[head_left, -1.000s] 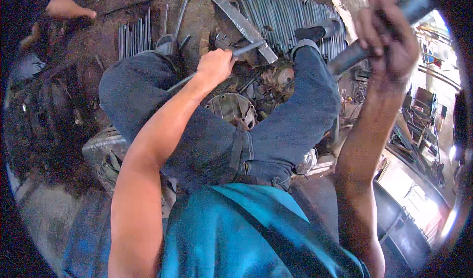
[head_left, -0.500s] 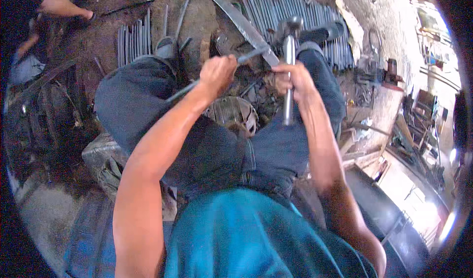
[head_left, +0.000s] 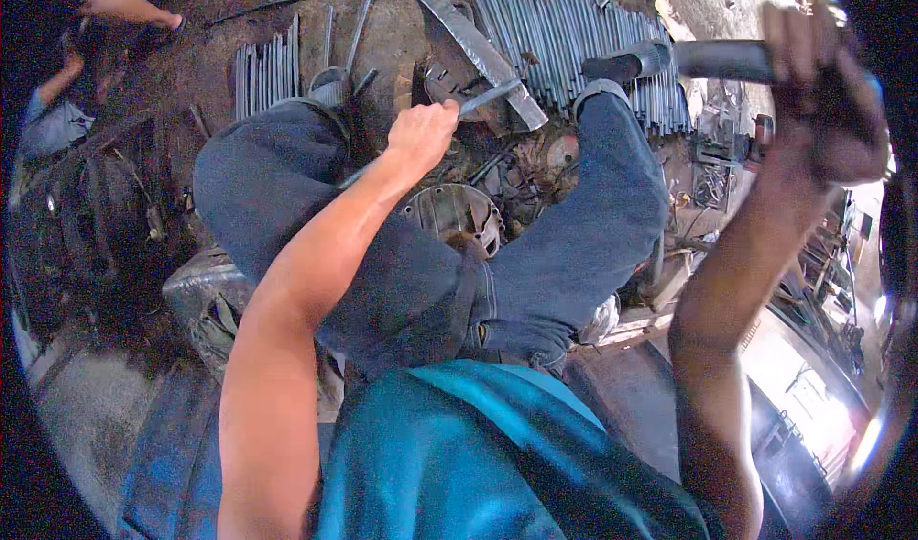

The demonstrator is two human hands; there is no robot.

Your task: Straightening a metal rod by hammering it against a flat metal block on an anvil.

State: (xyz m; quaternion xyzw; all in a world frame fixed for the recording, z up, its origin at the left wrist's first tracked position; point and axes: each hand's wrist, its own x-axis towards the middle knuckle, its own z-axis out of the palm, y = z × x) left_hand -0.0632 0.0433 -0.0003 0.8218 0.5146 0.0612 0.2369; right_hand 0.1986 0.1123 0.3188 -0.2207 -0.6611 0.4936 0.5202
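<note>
Metal rod (head_left: 490, 97) at centre, our left hand (head_left: 422, 138) closed around it, its right end over a flat bar (head_left: 481, 54); our right hand (head_left: 824, 110), raised far right, grips a hammer (head_left: 722, 60); beyond the bar, we note rows of rods (head_left: 550, 47); nearer, a round casting (head_left: 448, 207)

Metal rod (head_left: 488, 97): grey, slender, straight. I hold it partway along, slanted, its far tip across the near end of a flat silvery bar (head_left: 486, 60); contact unclear. The rest slopes away left of the bar, back toward me. Hammer (head_left: 724, 60): I have it raised well right of the bar, thick grey tubular handle pointing the bar's way; head hidden.
</note>
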